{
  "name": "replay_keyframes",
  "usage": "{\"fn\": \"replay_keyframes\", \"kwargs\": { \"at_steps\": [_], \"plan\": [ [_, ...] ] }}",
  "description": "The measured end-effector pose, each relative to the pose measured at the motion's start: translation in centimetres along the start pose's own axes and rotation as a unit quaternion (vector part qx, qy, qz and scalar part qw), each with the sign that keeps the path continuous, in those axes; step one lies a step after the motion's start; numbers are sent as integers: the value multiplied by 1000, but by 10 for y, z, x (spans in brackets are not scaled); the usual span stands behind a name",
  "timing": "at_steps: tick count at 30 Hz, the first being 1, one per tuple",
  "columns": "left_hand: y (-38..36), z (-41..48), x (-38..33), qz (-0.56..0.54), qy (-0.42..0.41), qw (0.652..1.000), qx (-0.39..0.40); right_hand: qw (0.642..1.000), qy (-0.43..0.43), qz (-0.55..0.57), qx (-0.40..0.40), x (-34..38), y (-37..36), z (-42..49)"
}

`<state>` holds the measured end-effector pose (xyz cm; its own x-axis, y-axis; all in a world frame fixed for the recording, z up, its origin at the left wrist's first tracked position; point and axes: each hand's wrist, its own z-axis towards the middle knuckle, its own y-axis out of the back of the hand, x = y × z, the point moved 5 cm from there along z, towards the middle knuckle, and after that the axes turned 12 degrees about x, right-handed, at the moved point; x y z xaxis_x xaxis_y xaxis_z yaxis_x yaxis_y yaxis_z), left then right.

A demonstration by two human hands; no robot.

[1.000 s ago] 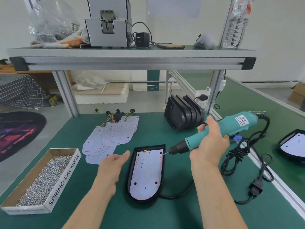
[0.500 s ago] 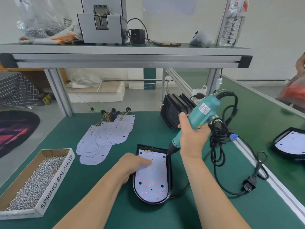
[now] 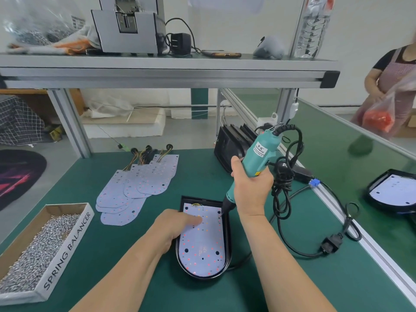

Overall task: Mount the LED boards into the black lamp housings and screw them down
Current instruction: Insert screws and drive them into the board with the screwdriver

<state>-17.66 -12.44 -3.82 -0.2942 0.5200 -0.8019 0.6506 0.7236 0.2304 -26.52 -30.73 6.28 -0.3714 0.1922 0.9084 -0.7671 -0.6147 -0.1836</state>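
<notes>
On bench (image 3: 292,278) | left hand (image 3: 177,228), fingers (image 3: 195,220) straight, presses LED board (image 3: 202,251) in housing (image 3: 227,239) | right hand (image 3: 252,188) grips screwdriver (image 3: 261,152), bit (image 3: 221,214) seemingly on board

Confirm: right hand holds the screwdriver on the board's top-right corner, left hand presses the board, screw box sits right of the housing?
No. Head view shows the screw box left of the housing, not right. The left hand presses the board; the right hand holds the screwdriver at its top-right corner.
</notes>
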Motion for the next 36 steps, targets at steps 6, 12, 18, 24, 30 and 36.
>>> {"fn": "replay_keyframes", "kwargs": {
  "at_steps": [6,12,18,24,30,36],
  "plan": [
    [0,0,0,4,-4,1000,-1,1000,5,-5,9,-2,-4,2],
    [0,2,2,13,1,1000,-1,998,30,-21,42,2,-12,1],
    [0,2,1,5,-5,1000,2,998,8,25,51,-8,-12,4],
    [0,1,0,13,-1,1000,-10,998,-22,64,10,-14,-1,2],
    [0,0,0,12,13,1000,-8,997,-14,76,8,-8,11,-3],
    [1,-5,-2,17,19,1000,-14,995,56,74,19,32,20,-15]
  ]
}}
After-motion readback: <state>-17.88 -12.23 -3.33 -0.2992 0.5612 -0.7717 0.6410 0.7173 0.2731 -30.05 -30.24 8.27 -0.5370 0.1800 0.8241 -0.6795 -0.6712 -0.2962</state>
